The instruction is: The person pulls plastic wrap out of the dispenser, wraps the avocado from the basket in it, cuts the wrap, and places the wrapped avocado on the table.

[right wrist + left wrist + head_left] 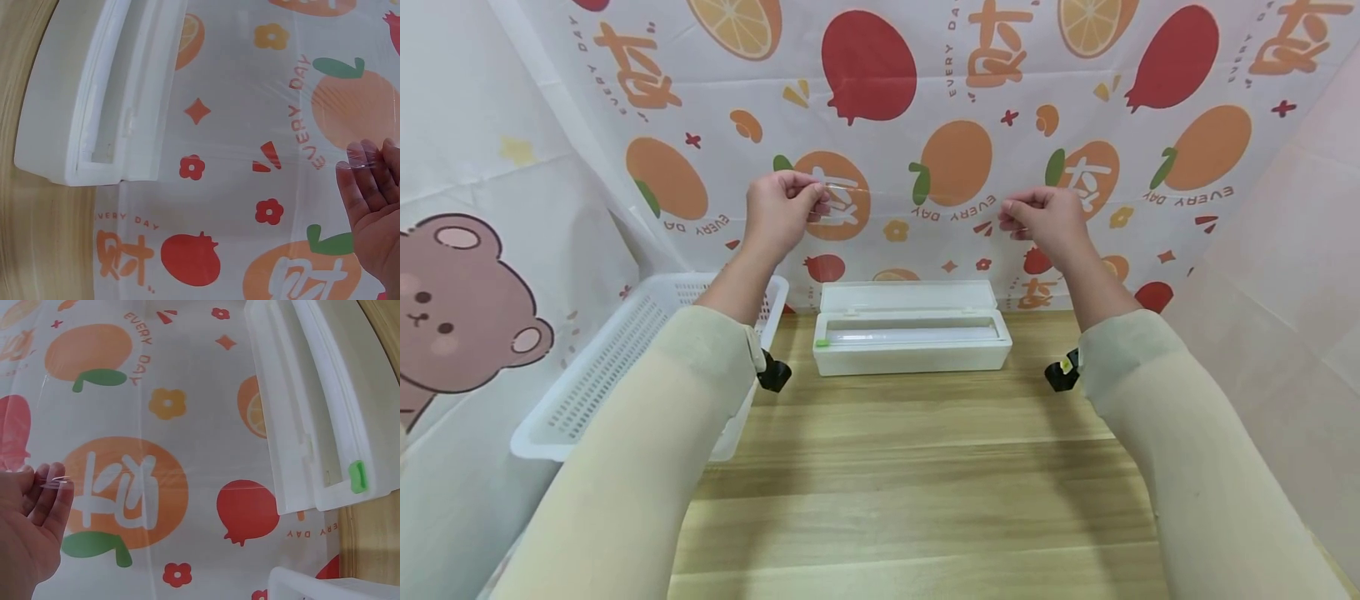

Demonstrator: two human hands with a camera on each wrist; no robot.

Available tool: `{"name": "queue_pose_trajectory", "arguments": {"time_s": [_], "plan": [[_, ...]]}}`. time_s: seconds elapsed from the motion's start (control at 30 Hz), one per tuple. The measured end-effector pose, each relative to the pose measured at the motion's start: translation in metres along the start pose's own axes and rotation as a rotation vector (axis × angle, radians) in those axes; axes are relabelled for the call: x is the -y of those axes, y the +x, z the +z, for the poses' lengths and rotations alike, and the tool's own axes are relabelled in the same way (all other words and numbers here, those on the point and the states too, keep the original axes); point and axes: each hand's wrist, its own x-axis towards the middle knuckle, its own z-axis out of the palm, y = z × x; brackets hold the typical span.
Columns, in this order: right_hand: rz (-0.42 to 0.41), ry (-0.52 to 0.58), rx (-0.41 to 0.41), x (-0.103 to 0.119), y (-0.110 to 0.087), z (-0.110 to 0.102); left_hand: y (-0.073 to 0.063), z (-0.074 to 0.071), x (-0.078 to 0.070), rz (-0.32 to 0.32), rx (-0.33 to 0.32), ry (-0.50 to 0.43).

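Note:
My left hand (782, 212) and right hand (1048, 221) are raised in front of the patterned backdrop, some way apart. Between them stretches a sheet of clear cling film (340, 115), with faint wrinkles near the right fingers. Each hand pinches one corner of it between thumb and fingers. Below, on the table, stands a white cling film dispenser (917, 360) with its lid (906, 296) tipped back. A pale roll (917, 336) lies inside, and a small green slide cutter (823, 342) sits at the left end. Faint film edges run from the hands down toward the dispenser.
A white perforated plastic basket (538, 452) stands at the left of the wooden table (917, 483). A fruit-print sheet (955, 250) hangs right behind the dispenser. Pale sheets form side walls, the left one (467, 300) with a bear print.

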Motion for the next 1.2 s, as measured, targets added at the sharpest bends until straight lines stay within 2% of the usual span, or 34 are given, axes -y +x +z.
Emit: {"name": "queue_pose_trajectory", "arguments": {"time_s": [0.23, 0.37, 0.6, 0.83, 1.2], "plan": [[-0.006, 0.039, -0.002, 0.006, 0.001, -0.003, 0.002, 0.001, -0.006, 0.036, -0.007, -0.01], [-0.01, 0.038, -0.006, 0.008, 0.002, -0.004, 0.003, 0.001, -0.009, 0.017, -0.01, -0.002], [-0.02, 0.07, 0.001, 0.013, 0.005, -0.007, 0.007, 0.001, -0.016, 0.02, -0.012, -0.041], [-0.004, 0.07, -0.014, 0.017, 0.007, -0.01, 0.006, 0.003, -0.021, -0.006, -0.018, -0.028], [0.003, 0.106, -0.046, 0.028, 0.01, -0.016, 0.001, 0.002, -0.037, 0.044, -0.03, -0.155]]}}
